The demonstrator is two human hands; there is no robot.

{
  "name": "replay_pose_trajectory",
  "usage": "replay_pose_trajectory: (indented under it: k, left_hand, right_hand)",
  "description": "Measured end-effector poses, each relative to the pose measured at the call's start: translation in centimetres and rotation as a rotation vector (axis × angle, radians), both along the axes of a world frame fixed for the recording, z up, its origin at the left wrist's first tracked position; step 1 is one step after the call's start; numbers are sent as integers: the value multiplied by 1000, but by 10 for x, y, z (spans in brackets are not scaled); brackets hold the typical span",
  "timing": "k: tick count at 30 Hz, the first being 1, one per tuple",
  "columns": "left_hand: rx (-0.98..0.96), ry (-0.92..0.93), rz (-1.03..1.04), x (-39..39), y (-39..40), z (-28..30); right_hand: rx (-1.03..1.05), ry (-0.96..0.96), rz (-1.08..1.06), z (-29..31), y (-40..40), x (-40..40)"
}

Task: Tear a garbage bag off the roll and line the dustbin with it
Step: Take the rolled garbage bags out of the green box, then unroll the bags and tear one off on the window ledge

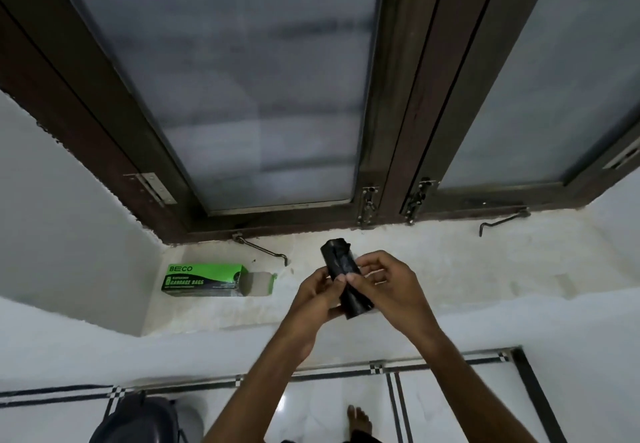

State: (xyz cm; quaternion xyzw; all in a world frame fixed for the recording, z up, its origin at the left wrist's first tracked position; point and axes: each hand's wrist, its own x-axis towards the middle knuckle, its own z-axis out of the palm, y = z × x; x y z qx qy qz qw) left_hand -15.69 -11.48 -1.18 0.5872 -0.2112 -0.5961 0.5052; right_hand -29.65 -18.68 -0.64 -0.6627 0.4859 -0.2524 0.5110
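Both hands hold a black roll of garbage bags (341, 262) above the white window sill (450, 269). My left hand (320, 295) grips the roll's lower part from the left. My right hand (384, 281) pinches its near edge with thumb and forefinger. The roll stands tilted, its top end crumpled. A dark dustbin (138, 420) shows on the floor at the lower left, partly cut off by the frame edge.
A green and black garbage bag box (207, 280) lies open on the sill to the left of my hands. Frosted windows in dark frames (391, 96) rise behind the sill, with metal stay hooks (263, 250) at their base. My bare foot (358, 420) rests on the white tiled floor.
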Motion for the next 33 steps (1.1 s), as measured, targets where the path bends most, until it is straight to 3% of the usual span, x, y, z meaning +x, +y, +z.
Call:
replay_pose_trajectory:
  k: [3, 8, 14, 29, 31, 33]
  left_hand:
    - [39, 124, 88, -6, -4, 1]
    - [115, 390, 248, -3, -10, 3]
    - [213, 167, 247, 15, -15, 8]
    - [237, 58, 210, 39, -27, -3]
    - [233, 58, 208, 39, -27, 0]
    - [231, 54, 211, 38, -27, 0]
  right_hand:
    - [-4, -33, 70, 2, -18, -5]
    - [259, -296, 151, 11, -27, -12]
    - [315, -416, -86, 20, -51, -45]
    - [164, -335, -835, 8, -143, -181]
    - [115, -249, -933, 4, -149, -191]
    - [-32, -30, -1000, 6, -142, -187]
